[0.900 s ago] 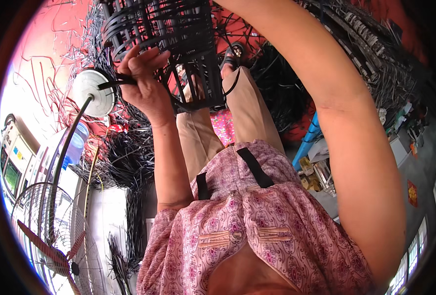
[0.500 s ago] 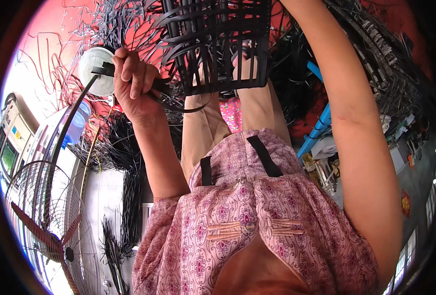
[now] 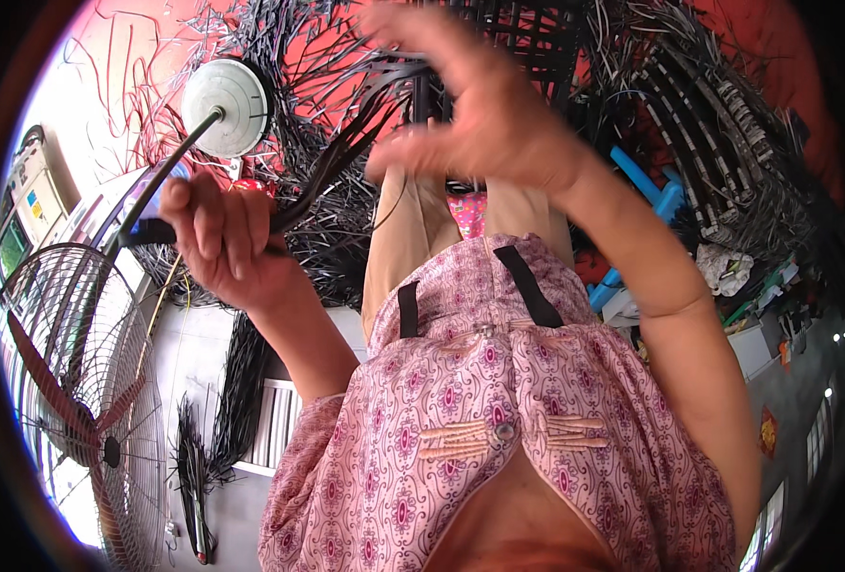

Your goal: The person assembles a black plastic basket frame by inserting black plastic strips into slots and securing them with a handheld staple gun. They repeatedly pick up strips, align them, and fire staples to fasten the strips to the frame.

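My left hand (image 3: 222, 234) is closed around black plastic strips (image 3: 322, 176). A dark end pokes out past its thumb side, and the strips run out the other side toward the upper middle. My right hand (image 3: 480, 124), blurred by motion, is open with its fingers apart and nothing visible in it. It hovers above my knees, in front of a black woven basket (image 3: 537, 48) at the top edge. The hand and forearm hide part of that basket, and many loose strip ends spread out to its left.
A standing fan (image 3: 84, 419) with a round pale base (image 3: 224, 107) is at left. Loose black strips (image 3: 298, 57) cover much of the red floor (image 3: 756, 38). Blue plastic legs (image 3: 647, 181) and bundled strips (image 3: 718, 124) lie at right. Another black bunch (image 3: 241, 391) hangs at lower left.
My left hand has moved down and left with the strips. My right hand has come down from beyond the top edge into view. The basket has shifted up and right, farther from me.
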`<state>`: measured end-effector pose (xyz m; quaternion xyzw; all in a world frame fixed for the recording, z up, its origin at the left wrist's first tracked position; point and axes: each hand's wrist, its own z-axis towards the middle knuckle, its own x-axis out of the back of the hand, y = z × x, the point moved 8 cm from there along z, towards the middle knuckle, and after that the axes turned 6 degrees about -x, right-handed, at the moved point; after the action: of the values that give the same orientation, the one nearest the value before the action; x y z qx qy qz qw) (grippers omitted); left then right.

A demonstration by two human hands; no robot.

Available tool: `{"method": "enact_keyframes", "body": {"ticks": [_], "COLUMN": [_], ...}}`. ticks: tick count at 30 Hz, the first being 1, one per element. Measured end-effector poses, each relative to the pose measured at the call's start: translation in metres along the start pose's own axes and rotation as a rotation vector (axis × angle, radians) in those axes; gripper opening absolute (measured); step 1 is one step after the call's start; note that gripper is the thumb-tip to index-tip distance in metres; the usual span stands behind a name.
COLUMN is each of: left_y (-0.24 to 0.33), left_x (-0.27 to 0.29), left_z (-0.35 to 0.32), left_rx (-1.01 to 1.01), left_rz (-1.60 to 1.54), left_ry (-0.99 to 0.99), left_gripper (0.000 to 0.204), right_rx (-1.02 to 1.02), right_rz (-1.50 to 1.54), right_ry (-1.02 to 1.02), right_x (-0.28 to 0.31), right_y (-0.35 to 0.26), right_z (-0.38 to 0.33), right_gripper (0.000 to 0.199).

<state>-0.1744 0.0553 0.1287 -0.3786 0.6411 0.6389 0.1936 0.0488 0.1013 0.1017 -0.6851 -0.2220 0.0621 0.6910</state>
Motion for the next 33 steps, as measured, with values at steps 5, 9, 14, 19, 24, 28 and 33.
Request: {"method": "enact_keyframes", "body": {"ticks": [5, 9, 14, 19, 24, 28, 33], "left_y": [0.062, 0.127, 0.166, 0.191, 0.126, 0.011, -0.006], "left_x": [-0.035, -0.032, -0.056, -0.031, 0.016, -0.023, 0.017], "left_z": [-0.025, -0.056, -0.060, -0.075, -0.074, -0.118, -0.118], "left_rx": [-0.177, -0.376, -0.121, -0.269, -0.176, 0.494, 0.339], "left_rz": [0.095, 0.196, 0.392, 0.666, 0.726, 0.550, 1.313], "left_ry": [0.028, 0.160, -0.224, -0.088, 0.309, -0.435, -0.478], "left_gripper": [0.031, 0.025, 0.020, 0.076, 0.136, 0.071, 0.020], "right_rx": [0.115, -0.138, -0.278, -0.444, -0.831, -0.684, -0.120], "right_rz": [0.291, 0.535, 0.856, 0.800, 1.176, 1.398, 1.549], "right_ry": [-0.305, -0.655, -0.811, -0.905, -0.789, -0.485, -0.101], "right_x": [-0.131, -0.193, -0.233, -0.247, -0.204, -0.111, 0.111], "right_y": [-0.085, -0.121, -0.158, -0.167, -0.155, -0.162, -0.186], "right_z": [-0.032, -0.039, -0.056, -0.073, -0.060, -0.005, 0.012], "right_gripper": [0.111, 0.059, 0.041, 0.032, 0.032, 0.042, 0.019]}}
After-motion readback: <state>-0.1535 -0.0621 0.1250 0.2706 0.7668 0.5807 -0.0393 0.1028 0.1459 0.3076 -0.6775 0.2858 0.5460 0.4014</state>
